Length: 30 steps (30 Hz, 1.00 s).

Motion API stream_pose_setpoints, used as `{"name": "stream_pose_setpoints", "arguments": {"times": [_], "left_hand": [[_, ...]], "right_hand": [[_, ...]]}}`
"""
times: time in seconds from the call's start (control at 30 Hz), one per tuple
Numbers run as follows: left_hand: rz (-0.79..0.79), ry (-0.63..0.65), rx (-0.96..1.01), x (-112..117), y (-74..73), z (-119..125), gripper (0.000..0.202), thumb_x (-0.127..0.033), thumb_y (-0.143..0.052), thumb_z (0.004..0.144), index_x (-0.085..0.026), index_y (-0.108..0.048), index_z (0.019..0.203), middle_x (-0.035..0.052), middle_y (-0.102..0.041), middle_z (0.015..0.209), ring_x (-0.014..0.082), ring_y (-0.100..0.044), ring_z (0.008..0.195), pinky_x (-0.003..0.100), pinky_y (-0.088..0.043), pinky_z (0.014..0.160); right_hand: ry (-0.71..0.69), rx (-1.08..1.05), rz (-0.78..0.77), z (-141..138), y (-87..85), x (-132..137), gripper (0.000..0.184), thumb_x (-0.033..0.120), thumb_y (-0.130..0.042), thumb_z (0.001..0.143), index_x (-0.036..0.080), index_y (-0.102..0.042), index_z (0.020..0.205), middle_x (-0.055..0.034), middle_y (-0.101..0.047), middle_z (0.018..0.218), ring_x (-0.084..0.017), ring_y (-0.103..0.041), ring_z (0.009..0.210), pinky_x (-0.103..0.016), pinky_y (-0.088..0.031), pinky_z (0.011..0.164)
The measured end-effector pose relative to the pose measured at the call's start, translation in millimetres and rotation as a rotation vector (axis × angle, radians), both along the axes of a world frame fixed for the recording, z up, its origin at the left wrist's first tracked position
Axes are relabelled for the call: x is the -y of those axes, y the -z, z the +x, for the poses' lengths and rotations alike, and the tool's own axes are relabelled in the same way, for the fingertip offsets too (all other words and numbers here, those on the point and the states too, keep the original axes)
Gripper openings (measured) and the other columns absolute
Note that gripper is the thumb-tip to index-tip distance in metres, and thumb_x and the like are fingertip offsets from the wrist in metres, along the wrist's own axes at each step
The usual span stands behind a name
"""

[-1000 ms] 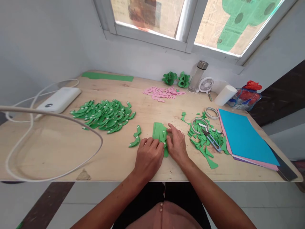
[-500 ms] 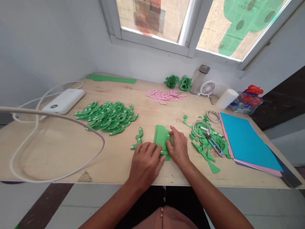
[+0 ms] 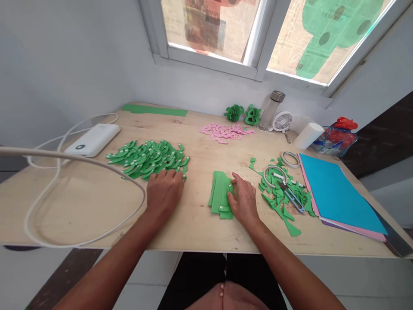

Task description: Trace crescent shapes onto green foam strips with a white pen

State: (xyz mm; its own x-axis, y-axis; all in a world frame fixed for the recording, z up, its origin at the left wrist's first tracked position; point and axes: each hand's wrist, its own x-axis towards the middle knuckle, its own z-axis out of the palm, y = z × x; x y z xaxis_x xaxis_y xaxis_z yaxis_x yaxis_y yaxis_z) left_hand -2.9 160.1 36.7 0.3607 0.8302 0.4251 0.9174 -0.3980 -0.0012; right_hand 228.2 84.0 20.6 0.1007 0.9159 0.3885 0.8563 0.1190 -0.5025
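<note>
My left hand (image 3: pixel 165 193) rests at the near right edge of a pile of curved green paper cutouts (image 3: pixel 151 155), many with small white tabs. Its fingers are bent down, and a bit of green cutout (image 3: pixel 185 176) peeks out by the fingertips; the rest is hidden underneath. My right hand (image 3: pixel 244 198) lies at the right side of a stack of green paper strips (image 3: pixel 219 193). Its thumb and forefinger are spread, touching the stack's edge, where a tabbed curved piece lies on top.
Green scraps (image 3: pixel 280 202) with blue-handled snips (image 3: pixel 293 198) and a tape roll (image 3: pixel 274 176) lie right of my right hand. Coloured sheets (image 3: pixel 342 193) are farther right. Pink cutouts (image 3: pixel 227 132) sit behind. A white cable (image 3: pixel 97 159) loops at left beside a power bank (image 3: pixel 93 140).
My left hand has moved left from the green stack to the pile of cutouts. The loose green cutouts beside the stack have gone from their spot. My right hand stays at the stack.
</note>
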Motion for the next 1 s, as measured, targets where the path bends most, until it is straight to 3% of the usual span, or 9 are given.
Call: {"name": "stream_pose_setpoints", "arguments": {"times": [0.17,0.33,0.43,0.5,0.6,0.73,1.0], "left_hand": [[-0.029,-0.025,0.038,-19.4,0.1,-8.5,0.020,-0.025,-0.050,0.090,-0.019,-0.068,0.085,0.0136,-0.069,0.086,0.0369,-0.061,0.090,0.042,-0.038,0.072],[-0.047,0.006,0.112,-3.3,-1.7,-11.1,0.022,-0.031,-0.053,0.090,-0.020,-0.069,0.102,0.0128,-0.070,0.098,0.0353,-0.061,0.094,0.043,-0.042,0.075],[-0.072,0.096,0.185,16.2,-5.6,6.8,0.027,-0.030,-0.048,0.095,-0.017,-0.067,0.107,0.0131,-0.069,0.101,0.0326,-0.061,0.097,0.043,-0.044,0.081],[-0.115,0.202,0.197,29.9,-8.3,26.2,0.022,-0.028,-0.049,0.095,-0.020,-0.068,0.101,0.0078,-0.070,0.096,0.0262,-0.062,0.092,0.039,-0.046,0.083],[-0.164,0.302,0.192,46.4,-10.8,55.0,0.014,-0.027,-0.057,0.092,-0.022,-0.069,0.095,0.0047,-0.069,0.091,0.0235,-0.062,0.087,0.037,-0.045,0.077],[-0.175,0.288,0.170,56.9,-10.2,74.0,0.012,-0.029,-0.063,0.088,-0.018,-0.069,0.088,0.0085,-0.067,0.090,0.0273,-0.059,0.087,0.040,-0.042,0.075],[-0.191,0.242,0.172,62.1,-3.8,73.4,0.014,-0.026,-0.068,0.084,-0.018,-0.071,0.095,0.0089,-0.064,0.092,0.0285,-0.056,0.090,0.043,-0.041,0.080]], "right_hand": [[-0.006,-0.010,-0.013,0.5,-1.1,0.2,0.057,0.017,-0.051,0.085,0.020,-0.044,0.141,-0.0101,-0.069,0.115,-0.028,-0.058,0.111,-0.048,-0.042,0.098],[-0.001,-0.015,-0.021,0.1,-1.1,-0.1,0.058,0.017,-0.053,0.084,0.020,-0.045,0.141,-0.0099,-0.069,0.114,-0.028,-0.058,0.113,-0.047,-0.041,0.099],[0.000,-0.023,-0.026,-0.2,-1.3,0.0,0.059,0.016,-0.053,0.083,0.020,-0.045,0.141,-0.0096,-0.069,0.115,-0.028,-0.057,0.113,-0.046,-0.040,0.099],[-0.003,-0.022,-0.028,-0.1,-1.7,0.3,0.059,0.016,-0.053,0.083,0.018,-0.045,0.141,-0.0098,-0.069,0.116,-0.027,-0.057,0.113,-0.045,-0.041,0.099],[-0.005,-0.027,-0.029,0.2,-2.8,1.0,0.059,0.016,-0.054,0.083,0.017,-0.045,0.142,-0.0103,-0.069,0.117,-0.027,-0.057,0.113,-0.045,-0.040,0.099],[-0.012,-0.064,-0.033,0.1,-4.7,1.8,0.058,0.015,-0.052,0.084,0.017,-0.045,0.141,-0.0100,-0.069,0.117,-0.027,-0.057,0.113,-0.045,-0.039,0.101],[-0.048,-0.125,-0.054,1.0,-6.2,2.3,0.057,0.014,-0.052,0.085,0.020,-0.045,0.141,-0.0079,-0.070,0.117,-0.027,-0.057,0.113,-0.047,-0.036,0.102]]}}
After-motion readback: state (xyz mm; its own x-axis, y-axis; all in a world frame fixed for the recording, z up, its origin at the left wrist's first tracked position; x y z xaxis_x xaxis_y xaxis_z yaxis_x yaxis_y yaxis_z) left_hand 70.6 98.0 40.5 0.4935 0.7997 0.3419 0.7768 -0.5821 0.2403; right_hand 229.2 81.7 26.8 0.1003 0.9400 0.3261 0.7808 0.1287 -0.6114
